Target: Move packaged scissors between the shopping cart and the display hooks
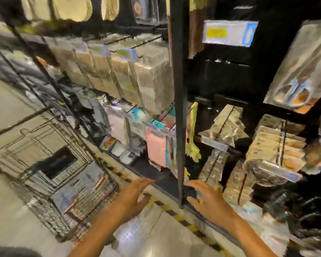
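The frame was heavily blurred. A black upright post (pixel 178 108) of the display rack ran down the middle, and everything here is placed against it. Two hands were out, both with fingers spread and holding nothing: the left hand (pixel 132 194) just left of the post's foot, the right hand (pixel 208 198) just right of it, with the post standing in the gap between them. Beneath them the rack's bottom shelf edge (pixel 163 186) and a yellow-and-black floor stripe (pixel 174 216) ran diagonally. Left of the post and lower sat one wire shopping cart (pixel 67 182), with flat packages inside it, too smeared to count. Right of the post hung rows of packaged scissors (pixel 278 145) on hooks; one large pack (pixel 300 71) hung higher up, near the right frame edge. Open floor (pixel 7 210) lay left of the cart.
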Action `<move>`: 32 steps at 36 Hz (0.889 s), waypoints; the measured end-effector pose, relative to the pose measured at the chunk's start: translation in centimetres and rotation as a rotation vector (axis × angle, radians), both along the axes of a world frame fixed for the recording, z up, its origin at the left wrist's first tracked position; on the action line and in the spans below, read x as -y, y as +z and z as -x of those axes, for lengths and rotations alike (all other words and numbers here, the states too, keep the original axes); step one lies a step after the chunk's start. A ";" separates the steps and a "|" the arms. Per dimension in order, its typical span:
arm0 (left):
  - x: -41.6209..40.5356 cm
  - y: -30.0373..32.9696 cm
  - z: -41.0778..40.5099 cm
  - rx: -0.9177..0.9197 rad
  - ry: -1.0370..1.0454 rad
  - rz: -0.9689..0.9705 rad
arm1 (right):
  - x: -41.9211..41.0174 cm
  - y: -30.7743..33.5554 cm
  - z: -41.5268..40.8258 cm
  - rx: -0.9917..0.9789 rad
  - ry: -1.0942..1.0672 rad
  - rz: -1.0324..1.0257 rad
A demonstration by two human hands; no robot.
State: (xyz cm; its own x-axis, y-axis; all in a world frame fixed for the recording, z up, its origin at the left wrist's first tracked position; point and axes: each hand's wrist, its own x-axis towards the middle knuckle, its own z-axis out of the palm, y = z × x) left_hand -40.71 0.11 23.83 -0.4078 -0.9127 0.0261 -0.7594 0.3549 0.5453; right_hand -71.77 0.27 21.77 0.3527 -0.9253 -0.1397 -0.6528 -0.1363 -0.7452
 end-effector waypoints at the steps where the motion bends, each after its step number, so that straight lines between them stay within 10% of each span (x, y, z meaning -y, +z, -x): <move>1: -1.2 -0.3 -1.3 -0.001 0.033 -0.017 | -0.2 -0.4 -1.2 -0.006 0.029 -0.021; 32: -23.2 -11.1 -37.3 -0.139 0.986 -0.375 | 3.1 -5.8 -40.6 -0.313 0.677 -0.174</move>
